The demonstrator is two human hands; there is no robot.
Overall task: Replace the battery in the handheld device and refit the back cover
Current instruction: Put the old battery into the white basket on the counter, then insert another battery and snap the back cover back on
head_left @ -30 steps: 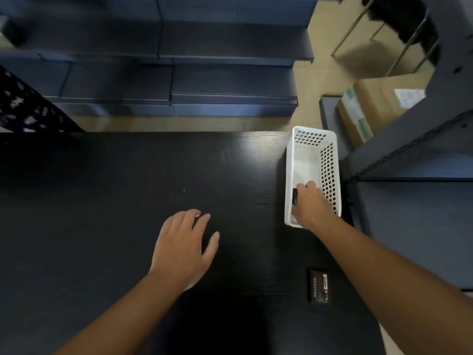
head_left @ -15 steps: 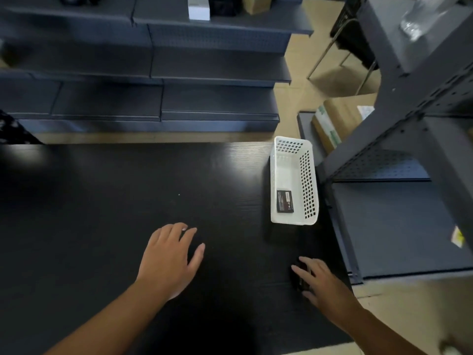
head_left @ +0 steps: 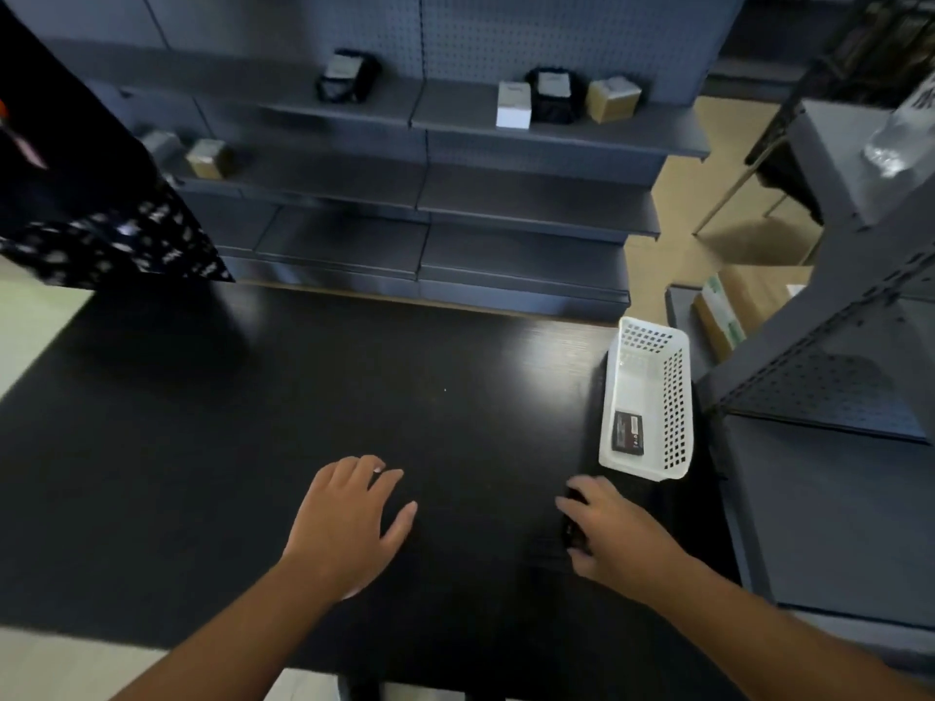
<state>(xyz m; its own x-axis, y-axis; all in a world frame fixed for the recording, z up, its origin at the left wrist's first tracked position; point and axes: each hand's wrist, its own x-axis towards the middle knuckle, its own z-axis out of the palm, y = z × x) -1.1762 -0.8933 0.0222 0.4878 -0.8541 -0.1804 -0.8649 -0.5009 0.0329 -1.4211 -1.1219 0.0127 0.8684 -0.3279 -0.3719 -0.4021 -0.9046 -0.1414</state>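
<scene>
My right hand (head_left: 614, 533) lies low on the black table (head_left: 303, 397), just in front of the white basket (head_left: 608, 397). Its fingers curl around a small black battery (head_left: 576, 534), which is mostly hidden under them. A second black battery (head_left: 627, 433) with a pale label lies flat in the near end of the basket. My left hand (head_left: 349, 523) rests palm down on the table's middle with its fingers spread. I cannot tell whether anything lies beneath it. No handheld device or back cover shows.
Grey shelving (head_left: 531, 204) stands behind the table and holds small boxes (head_left: 513, 104) and black pouches. Another grey shelf unit (head_left: 835, 397) stands close to the table's right edge, beside the basket. A cardboard box (head_left: 744, 301) sits on the floor. Dark patterned cloth (head_left: 116, 235) hangs at left.
My right hand left one battery in the basket, drew back toward me and settled on the other battery on the table. The view tilted upward. My left hand stayed put.
</scene>
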